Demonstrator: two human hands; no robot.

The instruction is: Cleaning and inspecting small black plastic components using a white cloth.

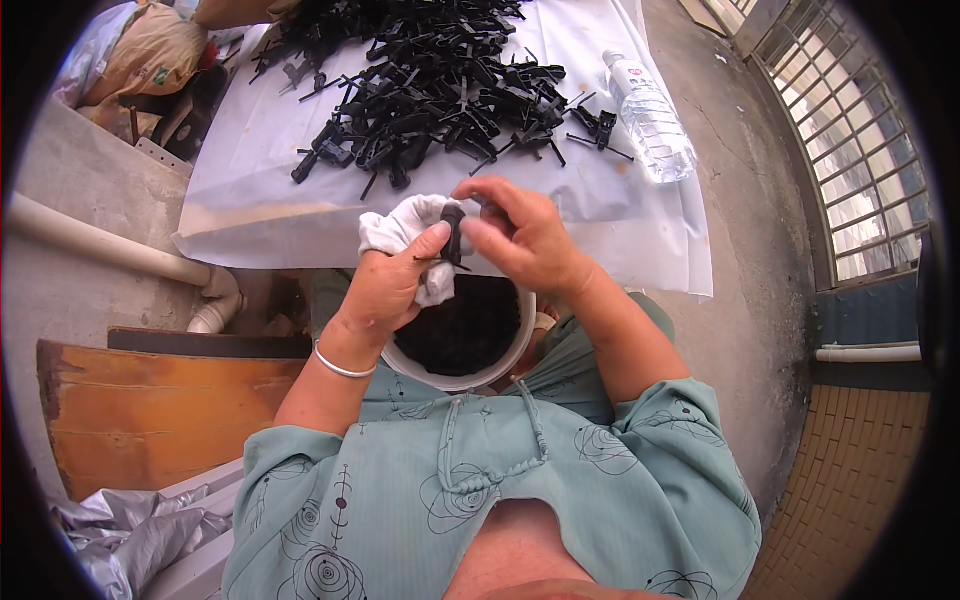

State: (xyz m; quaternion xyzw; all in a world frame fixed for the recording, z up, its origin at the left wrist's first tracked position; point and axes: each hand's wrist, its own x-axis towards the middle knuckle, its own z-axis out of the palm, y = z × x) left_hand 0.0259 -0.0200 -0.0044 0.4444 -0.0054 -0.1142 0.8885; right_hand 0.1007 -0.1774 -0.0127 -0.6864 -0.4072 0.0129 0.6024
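Observation:
My left hand is closed on a small black plastic part, its thumb pressing the part against a white cloth bunched around the fingers. My right hand is at the part's upper end, with the thumb against its side and the index finger curled over its top. I cannot make out any smaller piece between those fingers. Directly below both hands, between my knees, stands a white bucket with dark contents. A large heap of similar black plastic parts covers the far middle of the table.
White plastic sheeting covers the table and hangs over its near edge. A clear water bottle lies at the table's right side. To the left are a pale pipe, a rusty orange board and stuffed sacks. A barred window is at right.

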